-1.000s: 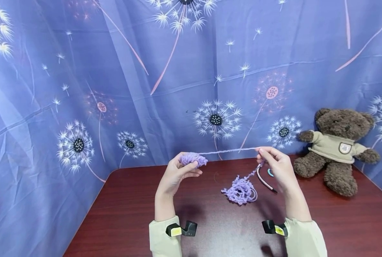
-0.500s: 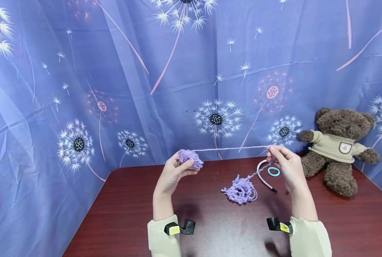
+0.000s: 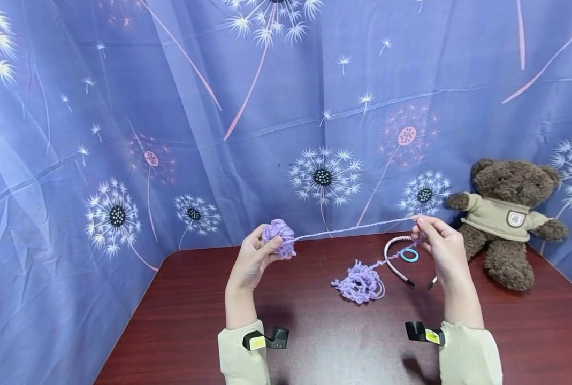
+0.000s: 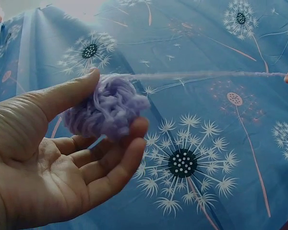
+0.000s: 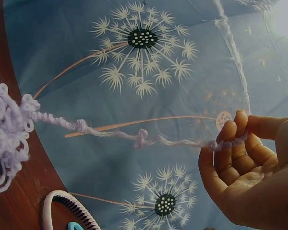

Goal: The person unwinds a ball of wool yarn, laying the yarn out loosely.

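My left hand (image 3: pixel 253 259) holds a small purple ball of yarn (image 3: pixel 279 238) between thumb and fingers, up off the table. From the ball a single strand (image 3: pixel 353 229) runs taut to my right hand (image 3: pixel 444 248), which pinches it between thumb and fingertips. Below the right fingers, the crinkled yarn (image 5: pixel 153 140) slants down to a loose purple tangle (image 3: pixel 359 283) on the table. In the left wrist view, the wound ball (image 4: pixel 110 108) sits under the thumb, against the fingertips.
A white headband (image 3: pixel 393 262) and a turquoise ring (image 3: pixel 409 255) lie by the tangle on the dark red table (image 3: pixel 184 321). A brown teddy bear (image 3: pixel 507 224) in a beige top sits at the back right. Behind hangs a blue dandelion-print cloth (image 3: pixel 247 107).
My right hand has moved right, lengthening the strand between the hands. The left hand has shifted slightly left and the ball has turned in its grip. More headband and ring show.
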`<state>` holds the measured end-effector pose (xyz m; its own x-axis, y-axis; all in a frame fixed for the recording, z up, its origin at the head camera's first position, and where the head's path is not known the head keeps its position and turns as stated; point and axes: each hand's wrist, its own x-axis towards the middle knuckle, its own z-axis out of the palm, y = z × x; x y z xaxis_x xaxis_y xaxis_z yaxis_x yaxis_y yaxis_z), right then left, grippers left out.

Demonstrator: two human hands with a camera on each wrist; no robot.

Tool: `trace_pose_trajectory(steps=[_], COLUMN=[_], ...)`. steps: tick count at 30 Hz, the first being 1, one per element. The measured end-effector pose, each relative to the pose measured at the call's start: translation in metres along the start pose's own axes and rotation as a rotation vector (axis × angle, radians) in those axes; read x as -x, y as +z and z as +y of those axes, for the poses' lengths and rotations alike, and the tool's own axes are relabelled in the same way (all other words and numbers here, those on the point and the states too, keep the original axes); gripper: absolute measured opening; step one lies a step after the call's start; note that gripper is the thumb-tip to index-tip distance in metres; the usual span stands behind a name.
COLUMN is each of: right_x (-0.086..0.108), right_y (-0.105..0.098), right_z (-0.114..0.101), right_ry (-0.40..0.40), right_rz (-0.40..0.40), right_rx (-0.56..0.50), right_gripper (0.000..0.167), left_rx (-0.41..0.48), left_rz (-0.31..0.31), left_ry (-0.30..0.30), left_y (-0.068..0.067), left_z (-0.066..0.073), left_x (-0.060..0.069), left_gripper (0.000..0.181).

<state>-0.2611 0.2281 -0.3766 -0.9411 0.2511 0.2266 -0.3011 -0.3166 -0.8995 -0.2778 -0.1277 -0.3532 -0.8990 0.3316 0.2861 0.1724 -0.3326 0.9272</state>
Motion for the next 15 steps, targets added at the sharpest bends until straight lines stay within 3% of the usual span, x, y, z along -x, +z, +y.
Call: trace_pose_trajectory(steps=[15], right_x=[-0.0031], right_y=[-0.0043], right_z=[0.0058], right_ry=[0.005], right_rz=[0.029], right_rx=[0.008], right_gripper=[0.022], left_rx=[-0.053], left_rz=[0.135], left_ry=[-0.064], left_y=[0.0036], left_z=[0.0010], left_x=[-0.0010], left_gripper=[0.029])
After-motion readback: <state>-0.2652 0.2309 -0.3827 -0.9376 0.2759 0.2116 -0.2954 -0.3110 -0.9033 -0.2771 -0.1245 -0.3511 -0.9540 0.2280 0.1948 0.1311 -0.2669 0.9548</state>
